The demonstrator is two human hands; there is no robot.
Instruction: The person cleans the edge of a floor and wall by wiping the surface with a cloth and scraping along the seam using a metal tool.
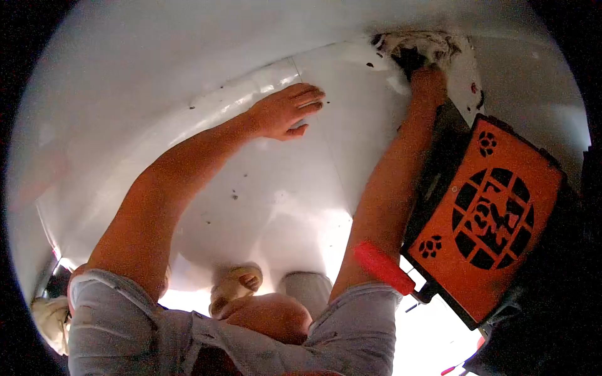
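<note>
A white surface fills most of the view, curving up at the far side. Across the bottom lies the person's grey shirt, short-sleeved. The orange panel, with round and paw-shaped cutouts, stands tilted to the right of the right forearm. At the top right is the ragged patch, brown and pale with a dark middle. The right hand reaches to its lower edge; its fingers are hidden, so I cannot tell its grip. The left hand, well apart, has an open grip, fingers slightly bent over the surface. A red handle sits by the panel's lower left corner. Small dark specks dot the surface.
</note>
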